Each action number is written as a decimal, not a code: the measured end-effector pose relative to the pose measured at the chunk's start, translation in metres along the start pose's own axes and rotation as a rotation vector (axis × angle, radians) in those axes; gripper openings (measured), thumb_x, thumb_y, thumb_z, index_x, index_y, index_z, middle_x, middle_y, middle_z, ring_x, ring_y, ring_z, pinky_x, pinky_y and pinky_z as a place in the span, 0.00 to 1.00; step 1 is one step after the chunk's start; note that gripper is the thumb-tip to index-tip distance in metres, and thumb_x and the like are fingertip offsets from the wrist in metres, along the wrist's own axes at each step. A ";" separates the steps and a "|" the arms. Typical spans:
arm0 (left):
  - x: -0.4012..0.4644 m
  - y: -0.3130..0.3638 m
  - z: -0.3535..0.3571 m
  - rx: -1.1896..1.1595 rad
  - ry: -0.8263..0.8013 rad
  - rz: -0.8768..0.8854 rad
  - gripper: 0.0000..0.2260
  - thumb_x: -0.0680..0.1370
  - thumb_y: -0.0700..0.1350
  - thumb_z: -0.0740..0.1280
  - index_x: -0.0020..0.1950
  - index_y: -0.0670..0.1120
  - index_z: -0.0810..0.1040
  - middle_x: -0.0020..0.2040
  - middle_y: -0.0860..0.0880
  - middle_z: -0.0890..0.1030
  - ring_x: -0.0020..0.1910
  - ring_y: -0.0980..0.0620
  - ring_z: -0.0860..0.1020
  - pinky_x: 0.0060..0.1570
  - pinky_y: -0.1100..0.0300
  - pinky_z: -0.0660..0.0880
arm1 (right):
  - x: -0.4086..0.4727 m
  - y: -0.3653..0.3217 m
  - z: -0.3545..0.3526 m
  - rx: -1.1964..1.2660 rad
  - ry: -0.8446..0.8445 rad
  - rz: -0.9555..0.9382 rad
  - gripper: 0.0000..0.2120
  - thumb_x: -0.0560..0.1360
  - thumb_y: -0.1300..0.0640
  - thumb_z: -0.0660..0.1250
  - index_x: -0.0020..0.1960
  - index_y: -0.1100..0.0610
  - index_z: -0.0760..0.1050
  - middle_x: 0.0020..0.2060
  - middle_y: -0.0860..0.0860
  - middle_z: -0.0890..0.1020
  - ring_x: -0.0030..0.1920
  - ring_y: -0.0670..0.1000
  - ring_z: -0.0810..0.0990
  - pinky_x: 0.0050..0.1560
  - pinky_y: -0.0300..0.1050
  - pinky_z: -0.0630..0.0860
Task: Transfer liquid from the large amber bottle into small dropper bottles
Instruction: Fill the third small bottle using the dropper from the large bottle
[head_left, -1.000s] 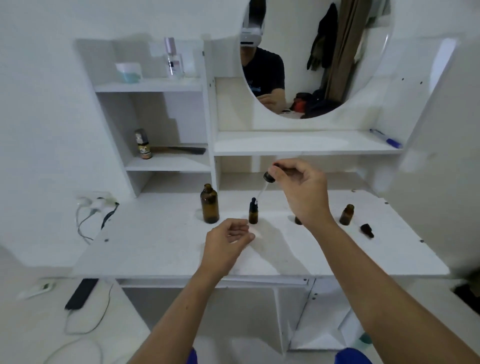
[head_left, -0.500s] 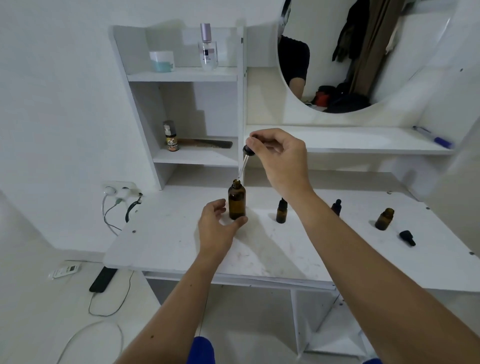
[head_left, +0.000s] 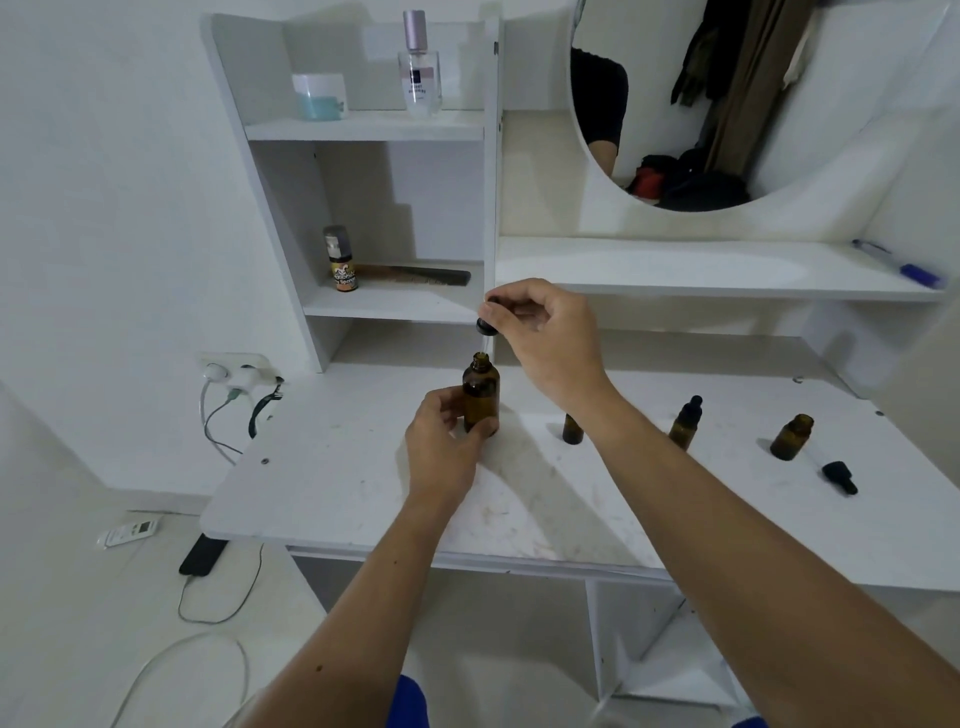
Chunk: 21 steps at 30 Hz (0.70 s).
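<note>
Head view. The large amber bottle (head_left: 481, 396) stands upright and uncapped on the worktop (head_left: 332, 467), about mid-depth and left of the middle; its fill level cannot be told through the dark glass. It is gripped at the lower body by the left hand (head_left: 441, 447), thumb and fingers curled round it. A dropper (head_left: 485, 328) is pinched by its black cap in the right hand (head_left: 545, 338), held directly above the bottle mouth, the glass tube pointing down into the neck.

Three small dropper bottles are seen to the right along the same line: one (head_left: 572, 429) partly hidden behind the right forearm, one capped (head_left: 685, 423), one open (head_left: 791, 436) nearer the right edge. Contents cannot be told. A loose black dropper cap (head_left: 839, 477) lies just in front of the open bottle.

On the shelf unit at the back: a jar (head_left: 319, 96) and a clear spray bottle (head_left: 420, 67) on the upper shelf, a small labelled bottle (head_left: 341, 259) and a comb (head_left: 415, 274) on the lower one. A pen (head_left: 898, 263) lies on the right-hand shelf.

Against half a second earlier: the left hand, then only touching the big bottle with fingers spread, is now closed round it; the dropper has been lowered closer to the mouth.
</note>
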<state>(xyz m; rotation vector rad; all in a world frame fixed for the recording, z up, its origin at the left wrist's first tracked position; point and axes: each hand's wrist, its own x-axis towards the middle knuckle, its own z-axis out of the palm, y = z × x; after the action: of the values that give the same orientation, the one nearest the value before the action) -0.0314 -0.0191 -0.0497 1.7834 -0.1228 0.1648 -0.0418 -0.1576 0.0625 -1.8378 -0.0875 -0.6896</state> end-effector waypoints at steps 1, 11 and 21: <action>0.000 0.000 0.000 -0.003 0.000 0.006 0.23 0.73 0.40 0.80 0.65 0.47 0.78 0.57 0.52 0.83 0.55 0.57 0.79 0.63 0.60 0.77 | -0.001 0.004 0.001 -0.014 -0.008 0.016 0.04 0.77 0.58 0.78 0.52 0.55 0.86 0.46 0.45 0.88 0.48 0.42 0.87 0.55 0.37 0.83; -0.001 -0.003 -0.001 0.034 -0.008 0.023 0.23 0.74 0.42 0.79 0.67 0.48 0.77 0.57 0.56 0.81 0.57 0.57 0.79 0.60 0.66 0.74 | -0.016 0.024 0.012 -0.089 -0.066 0.093 0.06 0.78 0.56 0.77 0.55 0.55 0.87 0.48 0.45 0.88 0.50 0.41 0.86 0.56 0.36 0.83; -0.006 -0.003 -0.001 0.050 -0.018 0.011 0.30 0.72 0.45 0.81 0.72 0.47 0.74 0.65 0.52 0.80 0.62 0.53 0.79 0.67 0.57 0.76 | -0.025 0.015 -0.003 -0.043 -0.019 0.096 0.12 0.77 0.56 0.78 0.59 0.54 0.84 0.50 0.46 0.87 0.52 0.44 0.86 0.60 0.43 0.84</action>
<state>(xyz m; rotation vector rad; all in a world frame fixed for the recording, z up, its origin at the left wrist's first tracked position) -0.0367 -0.0174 -0.0535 1.8346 -0.1420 0.1612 -0.0574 -0.1591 0.0383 -1.8774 0.0034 -0.6113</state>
